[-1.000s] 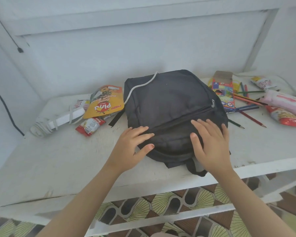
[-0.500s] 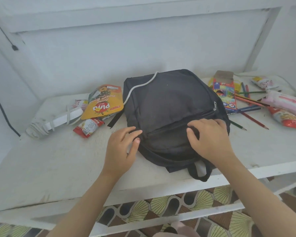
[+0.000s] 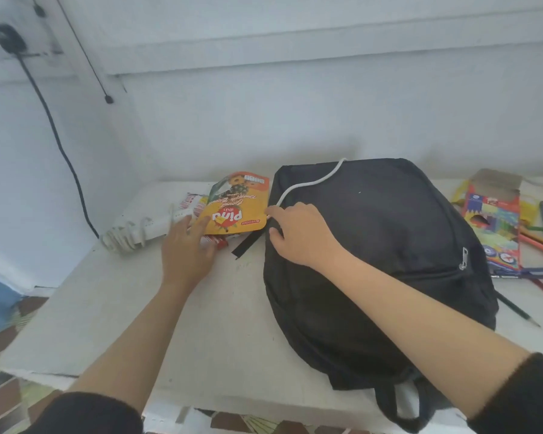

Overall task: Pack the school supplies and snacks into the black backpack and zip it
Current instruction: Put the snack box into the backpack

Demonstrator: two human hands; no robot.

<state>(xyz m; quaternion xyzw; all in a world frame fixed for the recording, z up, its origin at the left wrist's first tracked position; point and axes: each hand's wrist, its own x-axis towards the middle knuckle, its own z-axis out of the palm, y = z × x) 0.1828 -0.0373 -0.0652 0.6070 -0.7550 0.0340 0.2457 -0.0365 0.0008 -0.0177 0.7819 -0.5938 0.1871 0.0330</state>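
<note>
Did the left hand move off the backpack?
Yes. The left hand went left, off the black backpack, over to the yellow snack pouch.

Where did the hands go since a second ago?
Both hands left the front pocket of the black backpack and slid left. The left hand now touches the yellow snack pouch; the right hand grips the backpack's left edge by the white cable. Backpack, pencils and pencil box stayed put.
</note>
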